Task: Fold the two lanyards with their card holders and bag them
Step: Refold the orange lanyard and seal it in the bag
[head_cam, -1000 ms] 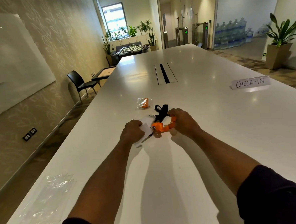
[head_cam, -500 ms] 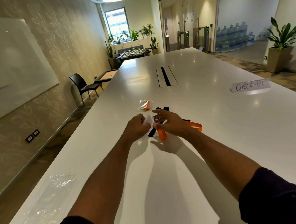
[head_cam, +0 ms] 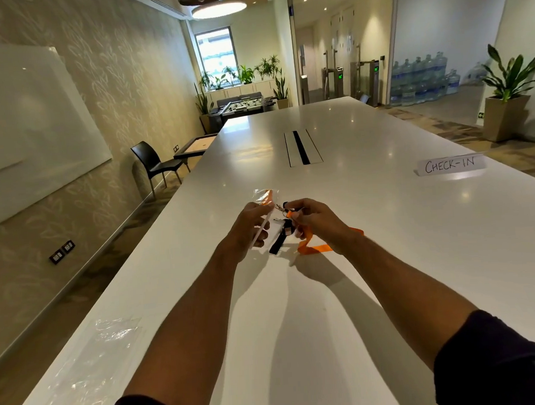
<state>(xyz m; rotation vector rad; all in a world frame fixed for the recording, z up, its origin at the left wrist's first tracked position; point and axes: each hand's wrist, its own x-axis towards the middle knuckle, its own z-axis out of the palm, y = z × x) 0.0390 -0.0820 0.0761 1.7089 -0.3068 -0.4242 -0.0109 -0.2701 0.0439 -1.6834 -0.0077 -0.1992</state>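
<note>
Orange ribbon lanyard [head_cam: 314, 248] trailed unfolded below the right hand [head_cam: 316, 219] pinching its clip, the left hand [head_cam: 251, 226] gripping the clear card holder [head_cam: 263, 226]; one filled bag [head_cam: 266, 196] lay beyond the fingers.

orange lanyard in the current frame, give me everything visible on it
The orange lanyard is a flat, narrow strap of what looks like woven fabric, bright orange. It is unfolded: one loose stretch trails over the white table, kinking under the right wrist. Its upper end rises to the right hand, which pinches it near small metal clip hardware. Black strap pieces lie right beside it. The left hand holds a clear card holder next to that end; whether they are attached is unclear.
</note>
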